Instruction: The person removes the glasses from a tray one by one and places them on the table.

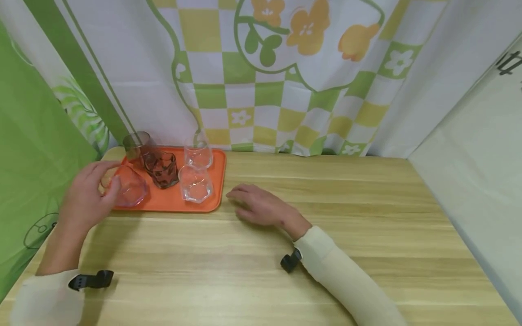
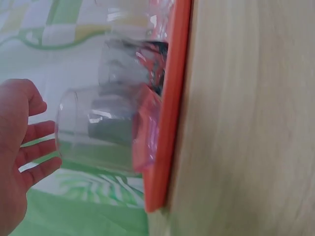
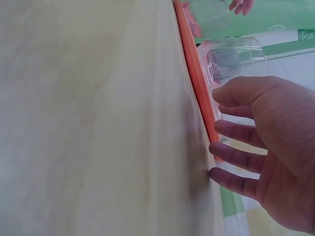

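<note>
An orange tray [image 1: 222, 181] stands at the back left of the table with several drinking glasses on it. My left hand [image 1: 87, 194] is beside the pink-tinted glass [image 1: 133, 192] at the tray's front left; in the left wrist view its fingertips are right at that glass's rim, thumb apart from the fingers. Off the tray's right edge is my right hand [image 1: 263, 206], low over the table, with loosely bent fingers and nothing in them. A dark grey glass [image 1: 162, 172] stands mid-tray. Two clear glasses, one in front [image 1: 196, 188] and one behind [image 1: 199, 158], occupy the right side.
A tall smoky glass [image 1: 136, 141] is at the tray's back left. The wooden table [image 1: 195, 267] reaches a patterned curtain [image 1: 269, 99] at the back. Green cloth [image 1: 32, 136] hangs on the left, and a pale wall [image 1: 481, 136] bounds the right.
</note>
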`<state>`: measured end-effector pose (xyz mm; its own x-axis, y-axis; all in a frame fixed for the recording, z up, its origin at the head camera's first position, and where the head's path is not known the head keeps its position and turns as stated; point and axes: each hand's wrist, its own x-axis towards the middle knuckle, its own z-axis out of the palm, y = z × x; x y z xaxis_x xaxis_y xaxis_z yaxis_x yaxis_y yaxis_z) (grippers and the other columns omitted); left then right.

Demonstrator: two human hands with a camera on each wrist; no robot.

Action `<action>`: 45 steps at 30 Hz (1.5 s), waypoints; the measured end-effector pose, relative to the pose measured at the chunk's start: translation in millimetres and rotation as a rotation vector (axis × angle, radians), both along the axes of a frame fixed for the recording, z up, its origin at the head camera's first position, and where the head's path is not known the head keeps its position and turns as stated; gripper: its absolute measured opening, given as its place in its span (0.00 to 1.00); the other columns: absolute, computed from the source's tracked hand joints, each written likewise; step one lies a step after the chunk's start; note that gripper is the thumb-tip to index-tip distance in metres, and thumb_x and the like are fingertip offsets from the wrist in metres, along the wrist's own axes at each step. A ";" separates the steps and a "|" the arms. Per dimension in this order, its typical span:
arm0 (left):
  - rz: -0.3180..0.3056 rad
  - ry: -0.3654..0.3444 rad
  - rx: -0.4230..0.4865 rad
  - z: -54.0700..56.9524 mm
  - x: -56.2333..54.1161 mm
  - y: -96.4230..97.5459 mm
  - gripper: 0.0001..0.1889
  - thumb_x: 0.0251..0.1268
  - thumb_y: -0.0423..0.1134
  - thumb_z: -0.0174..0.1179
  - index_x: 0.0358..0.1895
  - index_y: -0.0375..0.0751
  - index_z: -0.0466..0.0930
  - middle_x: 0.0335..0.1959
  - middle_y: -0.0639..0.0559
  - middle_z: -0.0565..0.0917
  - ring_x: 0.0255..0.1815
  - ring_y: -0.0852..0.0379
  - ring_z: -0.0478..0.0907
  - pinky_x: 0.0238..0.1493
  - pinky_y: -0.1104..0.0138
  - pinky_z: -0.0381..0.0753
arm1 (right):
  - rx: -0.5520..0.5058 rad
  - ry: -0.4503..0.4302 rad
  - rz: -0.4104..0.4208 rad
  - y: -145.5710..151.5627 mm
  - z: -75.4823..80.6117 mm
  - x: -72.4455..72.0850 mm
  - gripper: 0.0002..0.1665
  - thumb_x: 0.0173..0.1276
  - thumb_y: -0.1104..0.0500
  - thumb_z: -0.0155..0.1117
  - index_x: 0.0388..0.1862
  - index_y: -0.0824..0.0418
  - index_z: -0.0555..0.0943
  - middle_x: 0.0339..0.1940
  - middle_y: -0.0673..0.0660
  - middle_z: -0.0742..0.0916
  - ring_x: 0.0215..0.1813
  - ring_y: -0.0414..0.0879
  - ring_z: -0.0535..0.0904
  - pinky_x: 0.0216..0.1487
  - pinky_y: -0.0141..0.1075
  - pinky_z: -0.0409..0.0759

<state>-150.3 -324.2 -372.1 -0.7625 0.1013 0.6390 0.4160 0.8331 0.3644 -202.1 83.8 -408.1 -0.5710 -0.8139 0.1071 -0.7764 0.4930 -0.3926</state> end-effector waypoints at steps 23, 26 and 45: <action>0.167 -0.497 0.252 -40.2 -19.8 -53.0 0.24 0.81 0.36 0.40 0.68 0.22 0.68 0.60 0.23 0.73 0.54 0.41 0.73 0.40 0.73 0.66 | 0.091 0.012 0.010 -24.1 -2.8 -1.7 0.32 0.77 0.56 0.60 0.77 0.62 0.69 0.77 0.60 0.71 0.76 0.52 0.65 0.77 0.40 0.58; 0.174 -0.554 0.223 -44.3 -22.6 -55.9 0.23 0.80 0.35 0.43 0.69 0.22 0.69 0.58 0.21 0.76 0.51 0.40 0.77 0.36 0.75 0.69 | 0.105 0.028 0.016 -24.7 -2.5 -1.7 0.32 0.78 0.56 0.60 0.77 0.61 0.69 0.76 0.59 0.71 0.76 0.52 0.65 0.77 0.40 0.58; 0.257 -0.619 0.235 -47.3 -26.2 -50.3 0.22 0.77 0.32 0.48 0.68 0.22 0.71 0.57 0.21 0.78 0.52 0.41 0.74 0.36 0.71 0.68 | 0.122 0.088 0.070 -25.1 -1.5 -4.2 0.26 0.78 0.58 0.60 0.73 0.53 0.76 0.75 0.60 0.72 0.74 0.53 0.67 0.75 0.44 0.64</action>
<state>-176.5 -374.5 -419.3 -0.9739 -0.2176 0.0638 -0.1243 0.7475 0.6525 -206.3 58.8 -409.6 -0.5053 -0.8614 0.0520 -0.8391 0.4764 -0.2625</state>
